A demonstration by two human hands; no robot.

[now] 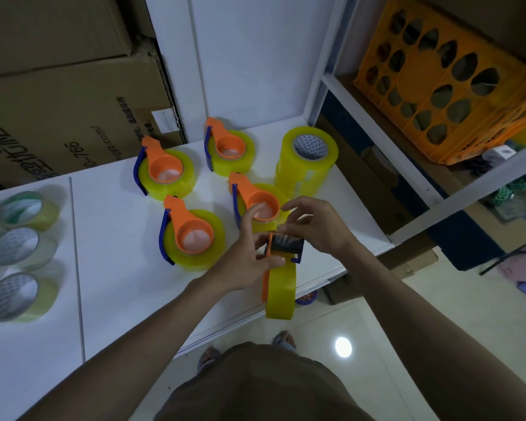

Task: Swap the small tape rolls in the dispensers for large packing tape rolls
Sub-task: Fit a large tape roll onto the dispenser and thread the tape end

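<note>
I hold an orange dispenser (283, 249) with a large yellow tape roll (281, 294) on edge over the table's front edge. My left hand (249, 256) grips the dispenser's left side. My right hand (313, 226) pinches its dark blade end from the right. Several orange-and-blue dispensers loaded with large yellow rolls lie flat on the white table (119, 238): one (164, 174) back left, one (228, 151) at the back, one (193, 235) in the middle, one (260, 205) partly behind my hands. A stack of large yellow rolls (305, 161) stands at the back right.
Several small tape rolls (22, 247) lie at the table's left edge. Cardboard boxes (58, 95) stand behind the table on the left. A white shelf frame (377, 165) with an orange crate (450, 77) is on the right. Tiled floor lies below the table's front edge.
</note>
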